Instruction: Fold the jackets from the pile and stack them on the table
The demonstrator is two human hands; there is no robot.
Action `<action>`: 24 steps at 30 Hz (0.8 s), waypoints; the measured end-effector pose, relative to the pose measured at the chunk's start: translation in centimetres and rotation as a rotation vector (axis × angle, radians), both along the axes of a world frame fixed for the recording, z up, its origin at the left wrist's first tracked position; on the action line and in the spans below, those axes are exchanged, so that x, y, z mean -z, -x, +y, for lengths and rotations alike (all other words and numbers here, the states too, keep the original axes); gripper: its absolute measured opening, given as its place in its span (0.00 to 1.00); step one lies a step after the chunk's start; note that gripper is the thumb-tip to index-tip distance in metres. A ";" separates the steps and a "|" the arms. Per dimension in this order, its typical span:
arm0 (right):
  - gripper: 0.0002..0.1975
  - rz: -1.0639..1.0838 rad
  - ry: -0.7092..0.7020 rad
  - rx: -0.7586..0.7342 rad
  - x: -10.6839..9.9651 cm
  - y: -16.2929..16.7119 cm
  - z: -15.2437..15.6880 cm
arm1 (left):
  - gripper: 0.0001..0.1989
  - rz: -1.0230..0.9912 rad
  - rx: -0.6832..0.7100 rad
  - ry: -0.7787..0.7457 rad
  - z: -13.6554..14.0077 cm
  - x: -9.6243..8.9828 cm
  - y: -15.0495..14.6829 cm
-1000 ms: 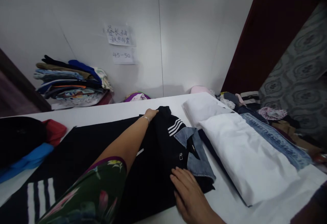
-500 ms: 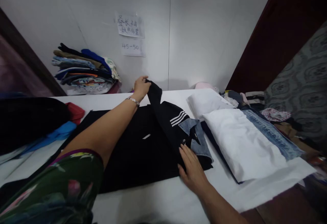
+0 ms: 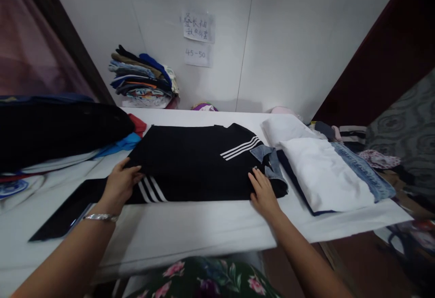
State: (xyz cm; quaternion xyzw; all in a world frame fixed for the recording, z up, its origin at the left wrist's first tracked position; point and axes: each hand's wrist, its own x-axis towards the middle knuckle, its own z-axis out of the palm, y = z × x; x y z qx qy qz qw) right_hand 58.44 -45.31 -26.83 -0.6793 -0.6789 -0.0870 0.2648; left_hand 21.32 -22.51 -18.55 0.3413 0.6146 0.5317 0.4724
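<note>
A black jacket [image 3: 193,166] with a denim collar [image 3: 277,168] lies flat on the white table. White stripes run across its shoulder at the upper right, and more show at its lower left. My left hand [image 3: 118,184] is at the jacket's left end, fingers curled on the black cloth. Beyond that hand, toward the lower left, stretches another black length of fabric [image 3: 64,209]; whether it belongs to the jacket I cannot tell. My right hand [image 3: 264,193] rests on the near edge beside the collar, its fingers stretched out flat on the cloth.
Folded clothes [image 3: 144,78] are stacked against the wall at the back left. White folded garments [image 3: 322,175] with denim lie right of the jacket. A heap of dark clothing [image 3: 61,130] covers the far left. More clothes [image 3: 377,157] sit past the table's right end.
My left hand has let down the raised black sleeve and moved left and nearer to the jacket's left end. The sleeve now lies flat. My right hand stays by the collar.
</note>
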 end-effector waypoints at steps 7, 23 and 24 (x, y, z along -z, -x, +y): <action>0.39 -0.028 -0.039 -0.007 0.4 -0.3 -0.2 | 0.24 -0.015 0.093 0.045 1.0 -0.5 1.1; 0.34 0.084 0.069 -0.073 1.6 -2.6 -0.6 | 0.20 0.883 0.171 -0.035 0.2 1.2 6.2; 0.34 0.073 0.075 -0.070 1.6 -2.6 -0.6 | 0.23 0.863 0.197 0.022 0.3 1.6 6.7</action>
